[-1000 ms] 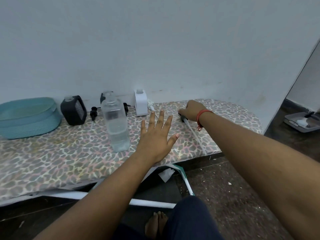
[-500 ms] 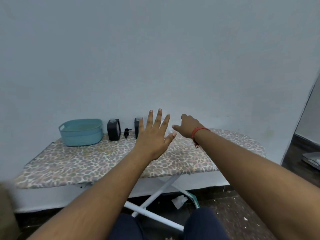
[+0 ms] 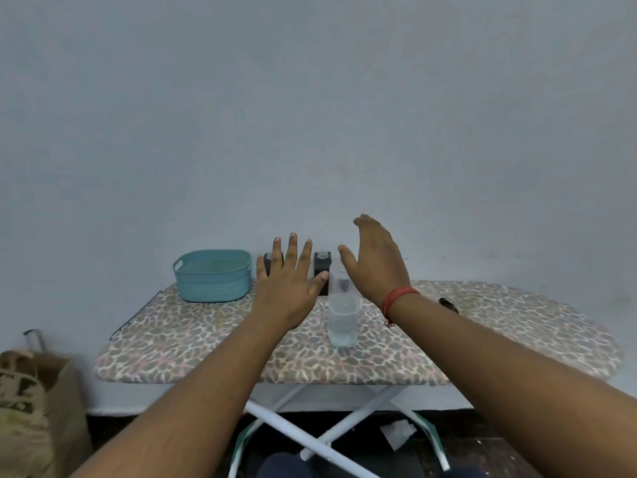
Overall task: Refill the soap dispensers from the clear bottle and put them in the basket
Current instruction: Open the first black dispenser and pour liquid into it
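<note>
A clear bottle (image 3: 342, 319), partly filled with clear liquid, stands upright mid-board on the patterned ironing board (image 3: 206, 343). Two black soap dispensers stand by the wall: one (image 3: 322, 267) shows between my hands, the other (image 3: 268, 267) is mostly hidden behind my left fingers. A teal basket (image 3: 213, 276) sits at the back left. My left hand (image 3: 286, 288) hovers flat with fingers spread, holding nothing, left of the bottle. My right hand (image 3: 374, 262) is raised, fingers apart and empty, just right of and above the bottle's top. A black pump head (image 3: 448, 304) lies behind my right forearm.
The board stands against a plain wall on white crossed legs (image 3: 320, 432). A tan bag (image 3: 34, 408) sits on the floor at the left. A scrap of white paper (image 3: 396, 438) lies on the dark floor under the board.
The view has pulled back and up, showing the whole board. My right hand let go of the pump with its tube and lifted, fingers apart. My left hand stayed spread.
</note>
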A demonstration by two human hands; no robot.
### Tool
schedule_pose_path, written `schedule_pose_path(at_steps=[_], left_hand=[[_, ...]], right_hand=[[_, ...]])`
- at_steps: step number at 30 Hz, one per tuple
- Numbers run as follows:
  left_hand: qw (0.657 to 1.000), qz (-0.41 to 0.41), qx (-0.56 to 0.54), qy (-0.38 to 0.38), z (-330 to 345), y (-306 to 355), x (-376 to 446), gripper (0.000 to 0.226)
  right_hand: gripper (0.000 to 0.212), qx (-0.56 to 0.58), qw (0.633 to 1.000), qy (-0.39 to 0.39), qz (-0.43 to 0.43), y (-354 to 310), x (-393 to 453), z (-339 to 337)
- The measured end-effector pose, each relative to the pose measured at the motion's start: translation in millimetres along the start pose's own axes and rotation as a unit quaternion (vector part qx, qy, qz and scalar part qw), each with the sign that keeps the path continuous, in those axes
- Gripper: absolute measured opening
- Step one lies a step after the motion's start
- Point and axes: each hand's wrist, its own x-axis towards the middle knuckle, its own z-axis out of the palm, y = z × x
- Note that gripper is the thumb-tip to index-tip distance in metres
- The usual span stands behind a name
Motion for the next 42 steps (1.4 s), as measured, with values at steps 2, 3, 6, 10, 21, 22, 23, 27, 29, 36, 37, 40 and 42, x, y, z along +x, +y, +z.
schedule_pose_path(at_steps=[2,3,6,10,21,22,23,27,29,36,37,40,42], left_hand=[[1.0,-0.015,0.001,-0.013,13.6,-15.0,-0.4,0.078],[1.0,-0.025,-0.001,-0.019,20.5,-22.7,0.1,0.076],[0.997,-0.06,-0.003,-0.043,42.4,-45.0,2.2,0.076],[0.993,-0.097,-0.007,-0.071,68.2,-72.6,8.9,0.079],[0.917,-0.219,-0.33,-0.039,119.0,-114.7,55.5,0.073],[0.895,-0.242,-0.373,-0.034,121.6,-116.2,59.2,0.072],[0.875,-0.264,-0.405,-0.032,123.8,-117.7,62.5,0.071],[0.822,-0.304,-0.48,-0.027,131.8,-127.6,77.4,0.067],[0.803,-0.303,-0.512,-0.033,136.8,-134.9,86.2,0.065],[0.766,-0.261,-0.585,-0.052,143.0,-138.2,95.7,0.038],[0.763,-0.262,-0.589,-0.047,141.2,-135.9,93.1,0.038],[0.765,-0.259,-0.588,-0.035,128.3,-124.9,80.7,0.037],[0.772,-0.251,-0.584,-0.027,116.9,-116.0,67.7,0.036]], right_hand=[[0.055,0.027,1.0,0.001,-0.006,-1.9,-1.5,9.2],[0.053,0.033,0.999,0.002,-0.017,-4.2,-2.1,14.9],[0.05,0.047,0.997,-0.008,-0.06,-15.1,-5.5,33.2],[0.049,0.061,0.991,-0.033,-0.111,-31.6,-11.7,64.1],[0.05,0.285,0.932,-0.154,0.165,-40.3,2.2,204.4],[0.05,0.307,0.917,-0.162,0.195,-39.6,8.3,215.9],[0.05,0.328,0.902,-0.168,0.225,-39.5,14.6,226.6],[0.05,0.378,0.858,-0.17,0.304,-40.8,39.5,257.6],[0.049,0.385,0.853,-0.166,0.311,-40.7,48.6,267.1],[0.063,0.405,0.841,-0.187,0.306,-37.7,48.4,277.1],[0.062,0.405,0.842,-0.188,0.302,-38.5,46.0,274.8],[0.057,0.406,0.849,-0.181,0.285,-42.7,36.8,262.0],[0.051,0.408,0.854,-0.172,0.272,-46.7,27.3,250.3]])
